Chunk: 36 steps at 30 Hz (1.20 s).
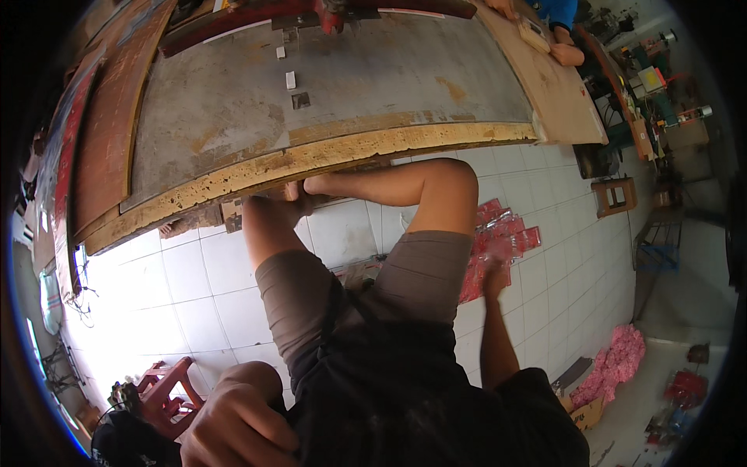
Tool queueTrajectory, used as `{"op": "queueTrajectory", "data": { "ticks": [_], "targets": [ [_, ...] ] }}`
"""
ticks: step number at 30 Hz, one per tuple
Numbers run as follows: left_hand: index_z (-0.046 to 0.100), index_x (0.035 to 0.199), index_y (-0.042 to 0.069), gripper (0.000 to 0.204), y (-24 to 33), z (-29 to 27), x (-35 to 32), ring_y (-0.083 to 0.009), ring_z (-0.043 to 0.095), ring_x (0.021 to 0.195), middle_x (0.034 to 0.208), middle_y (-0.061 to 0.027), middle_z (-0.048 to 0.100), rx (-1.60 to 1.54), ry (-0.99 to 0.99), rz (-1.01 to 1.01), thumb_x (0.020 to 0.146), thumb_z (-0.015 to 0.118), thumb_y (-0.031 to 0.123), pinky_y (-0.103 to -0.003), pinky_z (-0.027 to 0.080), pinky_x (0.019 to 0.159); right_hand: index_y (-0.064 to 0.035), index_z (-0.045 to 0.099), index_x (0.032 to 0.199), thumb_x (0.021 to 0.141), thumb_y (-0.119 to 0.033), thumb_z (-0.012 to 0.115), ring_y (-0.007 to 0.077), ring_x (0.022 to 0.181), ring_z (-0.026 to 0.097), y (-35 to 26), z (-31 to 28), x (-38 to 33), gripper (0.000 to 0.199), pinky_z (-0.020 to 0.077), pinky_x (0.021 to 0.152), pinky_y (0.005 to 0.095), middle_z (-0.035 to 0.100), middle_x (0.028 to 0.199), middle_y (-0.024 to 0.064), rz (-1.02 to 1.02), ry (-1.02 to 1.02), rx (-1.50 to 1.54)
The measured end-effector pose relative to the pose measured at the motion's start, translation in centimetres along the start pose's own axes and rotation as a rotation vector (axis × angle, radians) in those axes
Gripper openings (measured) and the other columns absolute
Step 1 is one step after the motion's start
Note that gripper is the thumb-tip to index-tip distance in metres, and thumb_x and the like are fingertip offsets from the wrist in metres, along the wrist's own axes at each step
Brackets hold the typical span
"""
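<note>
My left hand (241, 420) is close to the camera at the lower left, beside my black shirt. Its fingers are curled together, and whatever they may hold is hidden. Down on my right, my right hand (495, 274) is at a spread of red flat plastic packets (510, 236) on the tiled floor. Motion smears its fingers, so I cannot see whether it grips a packet. In front of my knees stands a worn grey metal-topped table (373, 78). Two small white pieces (291, 80) lie on it near a square hole (300, 100).
A red machine part (331, 15) crosses the table's far side. Another person's arm (566, 54) rests at the far right. A red plastic stool (167, 397) stands at the lower left, a brown stool (614, 197) at the right. Pink material (615, 364) is heaped at the lower right.
</note>
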<state>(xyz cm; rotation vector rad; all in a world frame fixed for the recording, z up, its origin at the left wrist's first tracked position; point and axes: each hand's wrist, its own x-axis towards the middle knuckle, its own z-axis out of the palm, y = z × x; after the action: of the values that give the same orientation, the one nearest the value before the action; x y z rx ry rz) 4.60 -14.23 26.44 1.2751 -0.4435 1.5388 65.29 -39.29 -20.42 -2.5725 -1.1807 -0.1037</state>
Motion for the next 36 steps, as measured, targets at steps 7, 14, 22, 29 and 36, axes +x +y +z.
{"op": "queueTrajectory", "data": {
  "ticks": [7,14,22,29,36],
  "targets": [
    [0.075,0.126,0.030,0.027,-0.7,1.9,2.1,-0.0120,0.046,0.053,0.064,0.0055,0.063,0.038,-0.103,-0.032,0.102,0.076,0.017,-0.033,0.031,0.063,-0.0028,0.072,0.123,0.106,-0.038,0.063,0.0441,0.109,0.071,-3.7,10.0,-2.7,0.041,0.0545,0.091,0.0562,0.073,0.115,0.0256,0.220,-0.364,0.370],
    [0.071,0.134,0.027,0.034,0.2,1.9,2.5,-0.0105,0.045,0.052,0.064,0.0061,0.062,0.255,-0.258,-0.001,0.102,0.079,0.017,-0.032,0.029,0.062,0.0057,0.066,0.135,0.119,-0.034,0.049,0.0366,0.118,0.068,-20.0,-5.8,13.5,0.046,0.0513,0.106,0.0462,0.070,0.124,0.0234,0.103,0.412,0.621],
    [0.067,0.140,0.027,0.037,-1.1,2.4,3.9,-0.0086,0.044,0.052,0.064,0.0084,0.057,0.392,-0.296,0.179,0.104,0.077,0.027,-0.031,0.030,0.065,0.0004,0.064,0.139,0.118,-0.024,0.043,0.0375,0.147,0.050,-43.2,-17.5,15.2,0.038,0.0395,0.123,0.0519,0.059,0.151,0.0171,-0.679,0.552,0.679],
    [0.062,0.149,0.028,0.045,0.5,3.1,4.7,-0.0079,0.043,0.052,0.068,0.0082,0.056,0.702,-0.242,0.267,0.106,0.075,0.030,-0.031,0.035,0.064,-0.0110,0.075,0.131,0.118,-0.042,0.036,0.0335,0.147,0.050,-49.6,-11.0,14.8,0.051,0.0131,0.131,0.0602,0.066,0.145,0.0083,-0.640,0.689,0.633],
    [0.053,0.159,0.029,0.057,-0.5,4.4,4.5,-0.0074,0.042,0.051,0.069,0.0098,0.057,0.943,-0.191,0.421,0.105,0.071,0.033,-0.030,0.035,0.064,-0.0146,0.073,0.137,0.118,-0.041,0.035,0.0276,0.148,0.051,-48.7,-11.0,15.3,0.049,0.0159,0.131,0.0561,0.067,0.148,0.0020,-0.739,0.682,0.597]
  ]
}}
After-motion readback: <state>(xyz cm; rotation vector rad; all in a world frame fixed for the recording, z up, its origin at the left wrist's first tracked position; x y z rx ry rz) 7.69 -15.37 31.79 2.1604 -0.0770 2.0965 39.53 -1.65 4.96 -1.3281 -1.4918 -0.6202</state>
